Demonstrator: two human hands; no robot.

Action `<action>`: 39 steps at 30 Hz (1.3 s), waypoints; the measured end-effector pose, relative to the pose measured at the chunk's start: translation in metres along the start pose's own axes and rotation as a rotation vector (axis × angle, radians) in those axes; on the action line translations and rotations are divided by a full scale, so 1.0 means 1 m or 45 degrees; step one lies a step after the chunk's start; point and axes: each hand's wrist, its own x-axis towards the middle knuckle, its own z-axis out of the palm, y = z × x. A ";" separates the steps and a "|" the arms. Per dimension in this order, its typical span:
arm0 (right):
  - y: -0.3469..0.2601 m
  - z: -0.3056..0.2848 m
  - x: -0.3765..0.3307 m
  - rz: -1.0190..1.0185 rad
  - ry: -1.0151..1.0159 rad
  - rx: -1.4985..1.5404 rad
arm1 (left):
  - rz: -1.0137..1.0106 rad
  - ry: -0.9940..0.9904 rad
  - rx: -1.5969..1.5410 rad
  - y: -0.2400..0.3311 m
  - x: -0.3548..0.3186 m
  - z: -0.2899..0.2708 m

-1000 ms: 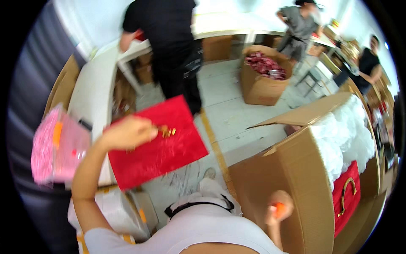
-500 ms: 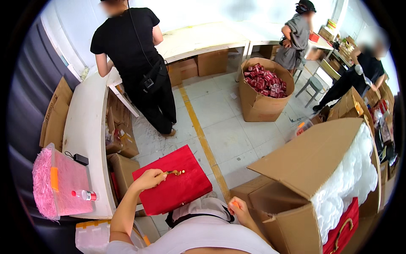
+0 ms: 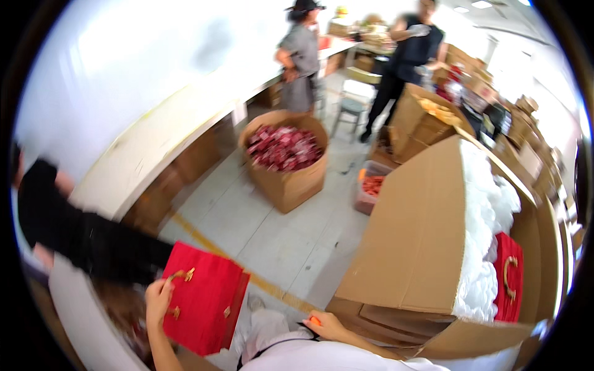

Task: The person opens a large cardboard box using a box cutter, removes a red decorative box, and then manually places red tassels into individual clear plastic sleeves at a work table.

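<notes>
The floor of pale grey, smooth tiles [image 3: 291, 247] is crossed by a worn yellow stripe [image 3: 201, 241], and a long white-topped table [image 3: 151, 145] runs along a white wall [image 3: 99, 80]. On the tiles stands a tall brown corrugated-cardboard carton [image 3: 297, 188] filled with small, shiny, dark-red packets [image 3: 284, 148]. Beyond it are a person in grey clothes [image 3: 300, 55] and a person in dark clothes [image 3: 413, 52]; a person in black [image 3: 93, 238] leans at the left, blurred.

At the right, a large open cardboard box [image 3: 405, 235] with broad, stiff, matte flaps holds puffy, crinkled, translucent white plastic [image 3: 476, 247] and a second red case with a curved gold handle [image 3: 516, 272]. A see-through plastic tub with orange-red contents [image 3: 366, 201] sits just behind its flap.

The flat, rectangular, bright-red case [image 3: 204, 294] is held in front of the person, above the floor, tilted. Its broad face has a slight sheen and shallow creases, its narrow side looks darker, and small gold-coloured fittings [image 3: 227, 311] show on it; whether it is cloth or coated card cannot be told. The left hand [image 3: 159, 301] has its fingers clamped on the case's curved gold-coloured handle [image 3: 179, 274]. The right hand [image 3: 329, 326] is curled, its fingers closed on a small, bright-orange object [image 3: 316, 320], mostly hidden.
</notes>
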 end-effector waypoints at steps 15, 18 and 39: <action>-0.031 0.052 0.172 0.278 0.286 -0.115 | 0.320 0.201 0.056 0.028 0.341 -0.137; -0.006 0.052 0.191 0.494 0.421 -0.092 | 0.332 0.286 0.128 0.010 0.438 -0.170; 0.024 0.053 0.389 1.045 0.678 0.070 | 0.552 0.712 0.448 -0.157 0.851 -0.313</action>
